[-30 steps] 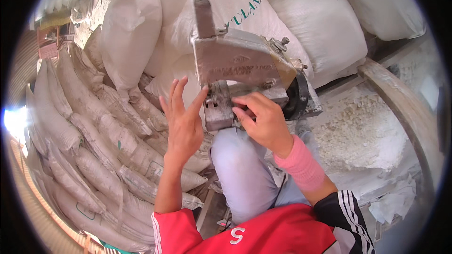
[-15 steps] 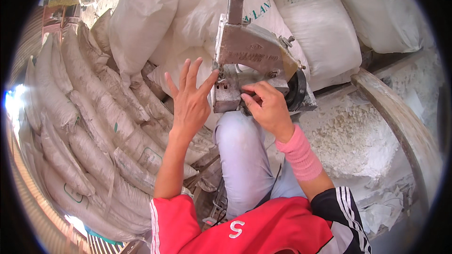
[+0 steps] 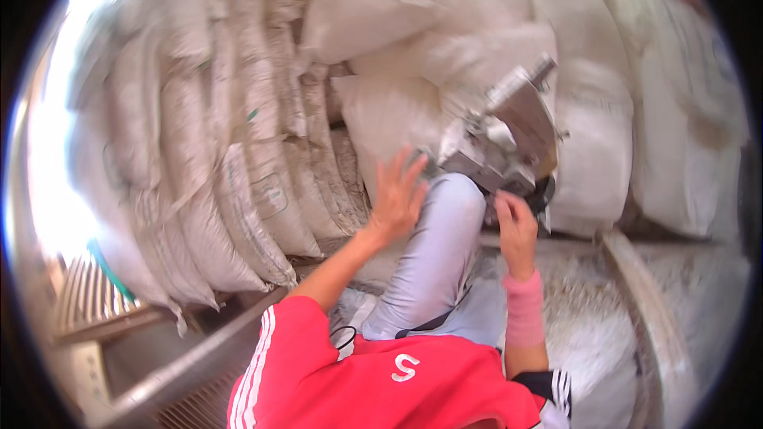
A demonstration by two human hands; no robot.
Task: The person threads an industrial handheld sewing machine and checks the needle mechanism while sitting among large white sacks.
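Observation:
A grey metal bag-sewing machine (image 3: 524, 123) with a handle and a black wheel (image 3: 543, 195) sits tilted just beyond my raised knee (image 3: 449, 206). My left hand (image 3: 397, 195) is beside the knee, left of the machine, with its fingers spread and nothing in them. On the other side, my right hand (image 3: 517, 230), with a pink wristband (image 3: 523, 310) below it, is just below the machine. Its fingertips are drawn together; whatever they may hold is too small and blurred to make out.
Full white sacks (image 3: 493, 56) are piled behind the machine. More dusty sacks (image 3: 191, 151) stand packed along the left. A curved wooden beam (image 3: 648, 310) runs at the right beside white powder (image 3: 584, 334). Slatted metal (image 3: 95, 294) shows at lower left.
The view has turned and is blurred, so the machine appears farther right and tilted. My right hand has drawn down from the machine's lower edge. My left hand has also come away from its side.

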